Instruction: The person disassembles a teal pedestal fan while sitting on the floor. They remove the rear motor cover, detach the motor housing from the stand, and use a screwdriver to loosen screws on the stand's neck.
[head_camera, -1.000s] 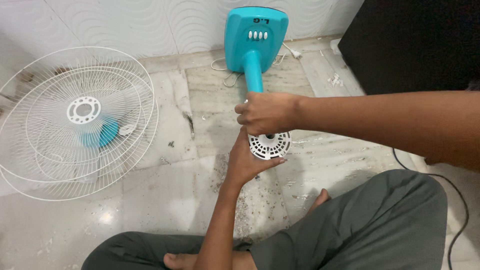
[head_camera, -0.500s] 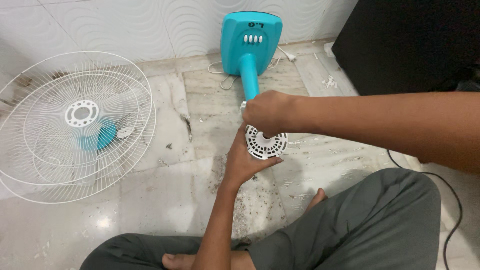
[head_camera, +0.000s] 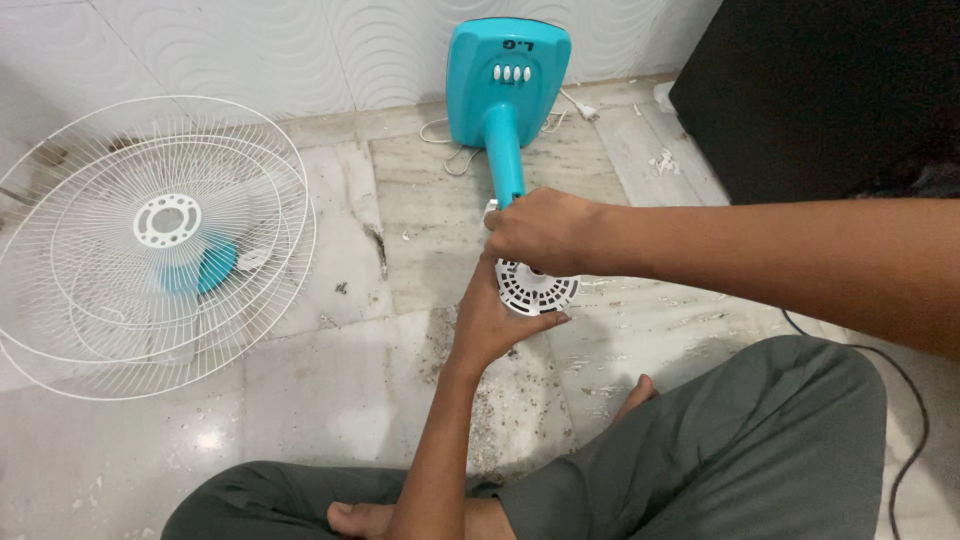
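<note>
The fingers of the left hand (head_camera: 490, 320) wrap around the edge of a round white motor cover (head_camera: 537, 287) with holes in it, in the middle of the frame. The right hand (head_camera: 540, 232) is closed in a fist right above it, gripping something at the top of the cover; I cannot see what. The cover sits at the end of a blue fan stand (head_camera: 505, 100), which lies on the floor (head_camera: 400, 220) and reaches to the top of the frame. It looks like hard, light plastic, a bit thin, so it could crack. The rim seems the best place to hold. White fan cages (head_camera: 155, 240) lie at the left.
</note>
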